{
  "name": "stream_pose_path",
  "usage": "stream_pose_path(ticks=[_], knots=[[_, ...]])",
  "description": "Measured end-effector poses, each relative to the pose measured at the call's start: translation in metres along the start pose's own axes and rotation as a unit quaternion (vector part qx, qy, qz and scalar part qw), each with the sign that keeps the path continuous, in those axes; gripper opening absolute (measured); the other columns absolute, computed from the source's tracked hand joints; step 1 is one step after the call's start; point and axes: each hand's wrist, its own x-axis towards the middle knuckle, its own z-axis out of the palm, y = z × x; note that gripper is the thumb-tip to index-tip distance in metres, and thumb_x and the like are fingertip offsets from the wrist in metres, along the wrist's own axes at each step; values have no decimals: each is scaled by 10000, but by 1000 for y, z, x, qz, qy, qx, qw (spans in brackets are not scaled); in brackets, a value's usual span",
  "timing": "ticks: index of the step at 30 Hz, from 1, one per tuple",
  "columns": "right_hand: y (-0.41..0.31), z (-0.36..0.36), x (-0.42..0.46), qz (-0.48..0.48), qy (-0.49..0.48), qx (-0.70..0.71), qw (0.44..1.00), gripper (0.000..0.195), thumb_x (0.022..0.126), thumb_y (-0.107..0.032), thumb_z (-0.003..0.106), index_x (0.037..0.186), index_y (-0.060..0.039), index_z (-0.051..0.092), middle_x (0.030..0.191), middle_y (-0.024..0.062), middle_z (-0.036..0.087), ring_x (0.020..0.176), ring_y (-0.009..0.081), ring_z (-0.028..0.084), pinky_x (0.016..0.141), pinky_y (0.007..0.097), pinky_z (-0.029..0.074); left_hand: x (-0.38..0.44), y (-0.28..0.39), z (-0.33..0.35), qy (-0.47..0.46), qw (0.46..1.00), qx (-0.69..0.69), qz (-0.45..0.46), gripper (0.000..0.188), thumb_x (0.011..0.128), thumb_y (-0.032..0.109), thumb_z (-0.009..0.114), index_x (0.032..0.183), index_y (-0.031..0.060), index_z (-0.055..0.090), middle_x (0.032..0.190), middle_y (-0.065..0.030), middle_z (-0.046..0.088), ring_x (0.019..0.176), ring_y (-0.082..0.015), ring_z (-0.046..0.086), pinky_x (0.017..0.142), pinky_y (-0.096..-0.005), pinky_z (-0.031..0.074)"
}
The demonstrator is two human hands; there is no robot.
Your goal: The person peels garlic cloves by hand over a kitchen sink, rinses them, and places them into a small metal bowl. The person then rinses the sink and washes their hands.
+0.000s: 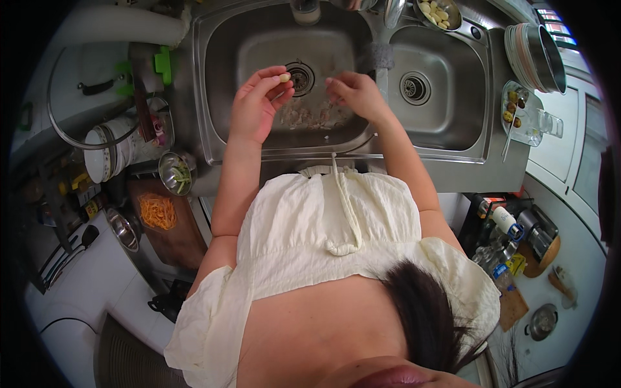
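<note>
Above the large steel sink basin (233, 63), my left hand (252, 109) pinches a pale garlic clove (285, 77) between thumb and fingertips. To the right, my right hand (356, 94) hangs over the same basin with fingers curled and blurred; whether anything is between them I cannot tell. Papery garlic skins (310, 116) lie scattered on the basin floor below both hands, near the drain strainer (299, 77). A metal bowl of peeled garlic cloves (436, 13) stands behind the smaller right basin (451, 106).
A grey cloth (383, 56) hangs over the sink divider by the faucet (394, 12). Stacked bowls (529, 58) and a clear tray (531, 104) stand right. On the left are a cleaver (145, 72), a bowl of green pieces (177, 173) and shredded carrot (157, 211) on a cutting board (182, 242).
</note>
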Motion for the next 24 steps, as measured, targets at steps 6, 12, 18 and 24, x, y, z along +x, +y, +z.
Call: stream_pose_path(ticks=[6,12,18,24], knots=[[-23,-56,39,74,114,345,929,410,819,-440,566,754,-35,589,697,65,614,576,111,543,503,213,389,47,-17,-7,-9,992,-97,-86,186,829,42,536,1002,-16,572,910,-93,616,847,-165,600,765,-280,520],[-40,-75,66,55,212,368,904,347,849,-337,547,684,-31,536,612,85,566,462,124,474,402,217,343,77,-17,11,22,986,-129,-103,178,815,41,569,980,-25,572,896,-92,604,848,-166,585,782,-283,516],[-53,-81,71,43,245,411,877,330,841,-290,561,646,-32,495,560,75,520,437,125,449,369,218,315,104,-19,24,16,981,-158,-115,145,804,31,583,938,-24,572,866,-92,597,839,-165,582,781,-285,516],[-58,-72,66,33,243,402,882,307,846,-289,551,675,-36,515,598,75,557,477,112,470,416,220,349,126,-31,14,-1,979,-168,-117,108,787,34,603,872,-17,561,825,-93,597,786,-183,595,760,-304,525]])
